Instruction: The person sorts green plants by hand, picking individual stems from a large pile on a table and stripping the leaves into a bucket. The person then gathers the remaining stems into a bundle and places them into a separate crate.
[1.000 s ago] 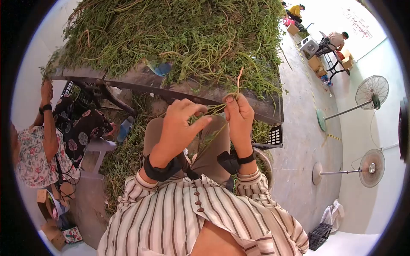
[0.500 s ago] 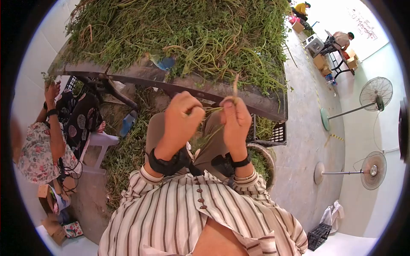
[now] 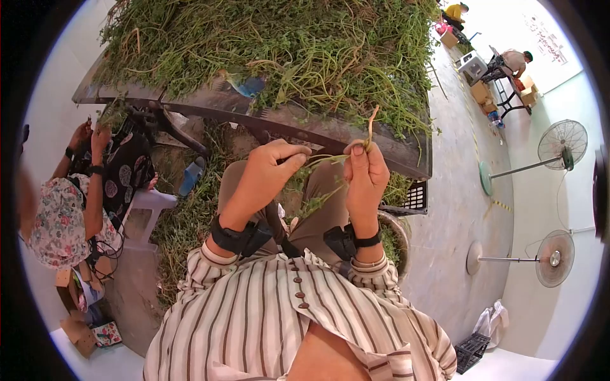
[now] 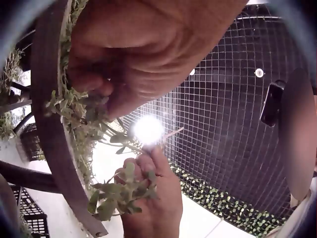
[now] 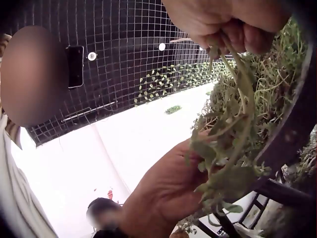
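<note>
My right hand [image 3: 366, 184] pinches a few thin green stems [image 5: 242, 74] between thumb and fingers. A pale, root-like stem end [image 3: 373, 117] sticks up above that thumb. Leafy tops [image 4: 124, 191] hang down below the right hand in the left wrist view. To the left, my left hand [image 3: 264, 174] has thumb and forefinger brought together at the leafy side of the same sprig; leaves partly cover its fingertips in the right wrist view. Both hands are in front of the table edge [image 3: 254, 120], over the lap.
A large heap of green plants [image 3: 273, 57] covers the table. Black crates [image 3: 416, 198] and a round basket [image 3: 400, 238] stand below it. Someone in a floral top [image 3: 60, 222] works at the left with sprigs in hand. Two standing fans [image 3: 556, 257] are at the right.
The left hand's fingers were spread, then curled in, and now thumb and forefinger meet near the stems. The right hand keeps its pinch. At the left, the other person's hands have come lower.
</note>
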`<action>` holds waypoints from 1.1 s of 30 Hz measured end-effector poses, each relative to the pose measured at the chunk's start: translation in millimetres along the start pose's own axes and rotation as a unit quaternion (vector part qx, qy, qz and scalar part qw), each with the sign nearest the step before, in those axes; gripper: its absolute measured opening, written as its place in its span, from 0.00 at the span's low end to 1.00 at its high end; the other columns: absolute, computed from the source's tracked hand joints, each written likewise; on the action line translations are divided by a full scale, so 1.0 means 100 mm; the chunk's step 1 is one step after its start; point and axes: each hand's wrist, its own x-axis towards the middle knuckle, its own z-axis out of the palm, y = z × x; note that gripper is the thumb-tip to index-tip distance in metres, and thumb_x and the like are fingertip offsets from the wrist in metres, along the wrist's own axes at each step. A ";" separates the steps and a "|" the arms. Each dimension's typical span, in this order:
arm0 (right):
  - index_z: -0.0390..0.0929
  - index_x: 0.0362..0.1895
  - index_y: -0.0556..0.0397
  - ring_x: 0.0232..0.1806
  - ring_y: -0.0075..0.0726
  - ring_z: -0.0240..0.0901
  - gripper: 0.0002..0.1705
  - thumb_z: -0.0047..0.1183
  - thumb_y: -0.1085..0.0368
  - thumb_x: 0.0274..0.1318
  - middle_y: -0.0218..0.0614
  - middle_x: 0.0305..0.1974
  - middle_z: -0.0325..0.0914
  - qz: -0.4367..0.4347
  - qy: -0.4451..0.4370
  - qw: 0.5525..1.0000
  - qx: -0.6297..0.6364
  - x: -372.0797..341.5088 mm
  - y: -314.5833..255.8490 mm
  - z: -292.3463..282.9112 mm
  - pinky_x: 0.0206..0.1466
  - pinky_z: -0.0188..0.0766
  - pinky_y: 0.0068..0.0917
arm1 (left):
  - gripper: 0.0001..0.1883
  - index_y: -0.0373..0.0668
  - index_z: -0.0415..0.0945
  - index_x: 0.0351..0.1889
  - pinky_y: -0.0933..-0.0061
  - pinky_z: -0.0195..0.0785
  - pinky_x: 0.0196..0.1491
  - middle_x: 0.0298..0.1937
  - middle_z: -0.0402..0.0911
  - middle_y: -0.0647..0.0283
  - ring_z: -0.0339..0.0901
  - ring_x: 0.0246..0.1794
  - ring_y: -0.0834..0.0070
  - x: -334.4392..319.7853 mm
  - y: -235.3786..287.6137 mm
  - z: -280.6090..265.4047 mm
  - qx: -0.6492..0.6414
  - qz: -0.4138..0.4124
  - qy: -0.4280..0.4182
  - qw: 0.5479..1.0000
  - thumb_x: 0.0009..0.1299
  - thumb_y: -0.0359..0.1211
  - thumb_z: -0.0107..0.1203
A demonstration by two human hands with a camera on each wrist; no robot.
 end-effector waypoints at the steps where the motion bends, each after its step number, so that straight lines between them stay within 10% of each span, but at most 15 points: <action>1: 0.71 0.32 0.57 0.19 0.13 0.54 0.13 0.42 0.60 0.65 0.23 0.18 0.61 -0.003 -0.004 1.000 0.000 0.00 0.00 0.00 0.23 0.52 0.15 | 0.10 0.34 0.79 0.39 0.75 0.61 0.33 0.26 0.72 0.65 0.67 0.27 0.79 0.00 0.01 0.00 0.000 0.000 0.000 1.000 0.64 0.30 0.52; 16: 0.71 0.32 0.56 0.19 0.14 0.55 0.13 0.43 0.59 0.65 0.23 0.18 0.62 -0.017 -0.002 1.000 0.001 -0.09 0.02 0.07 0.22 0.52 0.15 | 0.07 0.34 0.72 0.34 0.76 0.60 0.33 0.28 0.71 0.66 0.64 0.28 0.82 -0.05 0.01 0.10 0.056 -0.061 0.053 0.995 0.61 0.29 0.47; 22: 0.71 0.31 0.54 0.18 0.14 0.55 0.14 0.42 0.58 0.65 0.22 0.17 0.61 -0.009 0.073 0.993 0.096 0.02 0.02 -0.15 0.22 0.51 0.14 | 0.05 0.41 0.68 0.31 0.76 0.55 0.27 0.24 0.63 0.70 0.55 0.22 0.83 0.00 -0.29 -0.20 -0.226 -0.169 0.127 0.951 0.64 0.30 0.43; 33: 0.71 0.32 0.54 0.17 0.13 0.53 0.14 0.43 0.58 0.65 0.22 0.17 0.61 -0.001 0.074 0.993 0.087 0.00 0.13 -0.13 0.21 0.50 0.14 | 0.10 0.38 0.73 0.38 0.78 0.61 0.28 0.29 0.72 0.68 0.65 0.26 0.83 -0.10 -0.15 -0.07 -0.266 -0.224 -0.061 0.936 0.68 0.33 0.42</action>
